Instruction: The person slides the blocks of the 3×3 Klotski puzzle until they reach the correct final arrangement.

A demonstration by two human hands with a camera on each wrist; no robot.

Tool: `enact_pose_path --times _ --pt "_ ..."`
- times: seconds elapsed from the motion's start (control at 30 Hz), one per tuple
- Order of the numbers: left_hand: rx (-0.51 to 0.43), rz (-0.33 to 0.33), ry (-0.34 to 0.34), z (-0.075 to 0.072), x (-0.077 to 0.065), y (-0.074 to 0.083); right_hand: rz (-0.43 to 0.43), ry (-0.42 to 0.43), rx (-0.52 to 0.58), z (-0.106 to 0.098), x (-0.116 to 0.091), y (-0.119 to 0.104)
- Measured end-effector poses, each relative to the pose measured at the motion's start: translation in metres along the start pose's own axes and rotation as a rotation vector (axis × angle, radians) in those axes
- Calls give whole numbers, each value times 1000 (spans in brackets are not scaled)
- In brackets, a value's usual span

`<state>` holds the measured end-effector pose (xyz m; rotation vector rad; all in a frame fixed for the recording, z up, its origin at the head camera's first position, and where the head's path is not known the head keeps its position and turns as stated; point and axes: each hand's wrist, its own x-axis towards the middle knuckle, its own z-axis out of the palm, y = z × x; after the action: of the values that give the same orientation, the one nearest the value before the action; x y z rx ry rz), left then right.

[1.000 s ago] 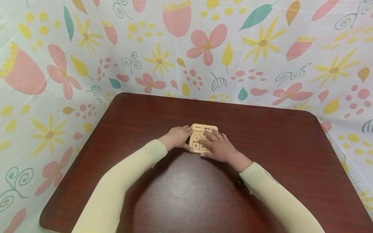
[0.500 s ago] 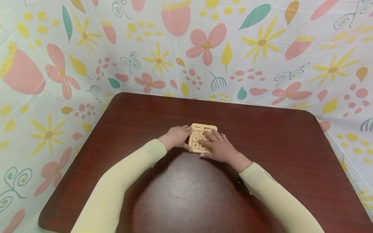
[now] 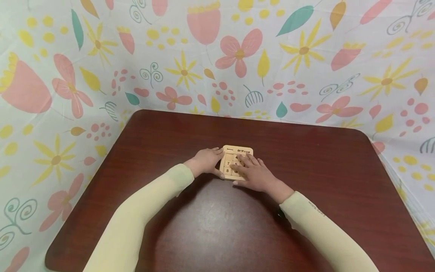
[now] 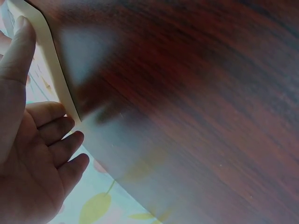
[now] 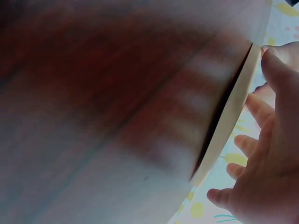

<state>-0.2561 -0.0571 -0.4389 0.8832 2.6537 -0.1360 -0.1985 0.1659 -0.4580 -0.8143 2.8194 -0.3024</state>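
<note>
A light wooden number slide puzzle [image 3: 238,149] lies flat on the table. Among its square tiles, 4, 7 and 8 can be read, and the upper left slot bears no tile. My left hand [image 3: 207,161] holds the puzzle's left side, thumb at the near corner and fingers farther up. In the left wrist view that thumb [image 4: 21,51] lies along the board's edge. Spread over the right part of the tiles, my right hand [image 3: 256,174] touches them with outstretched fingers. It hides several tiles there. The right wrist view shows the puzzle's pale side [image 5: 229,119] beside the fingers.
The dark red-brown wooden table [image 3: 163,128] has rounded corners. A white cloth [image 3: 200,87] printed with flowers and leaves hangs behind and to the left of it. Pale yellow sleeves [image 3: 136,211] cover both forearms.
</note>
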Motion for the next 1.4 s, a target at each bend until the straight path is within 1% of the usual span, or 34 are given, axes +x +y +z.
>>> enact_pose_path --times 0.1,0.3,0.5,0.63,0.9,1.4 --pt "-8 3 -6 0 -1 0 -1 -5 4 -1 -1 0" --pt "-3 1 10 1 0 -1 -4 -13 9 -2 0 2" --pt "-4 6 15 2 1 -2 -3 13 16 -7 0 6" --pt "-2 3 11 2 0 -1 19 18 20 -9 -1 9" --pt "-12 1 6 2 1 -1 69 -5 13 -11 -2 16" --pt "-12 -1 10 2 1 -2 99 -26 10 -12 0 20"
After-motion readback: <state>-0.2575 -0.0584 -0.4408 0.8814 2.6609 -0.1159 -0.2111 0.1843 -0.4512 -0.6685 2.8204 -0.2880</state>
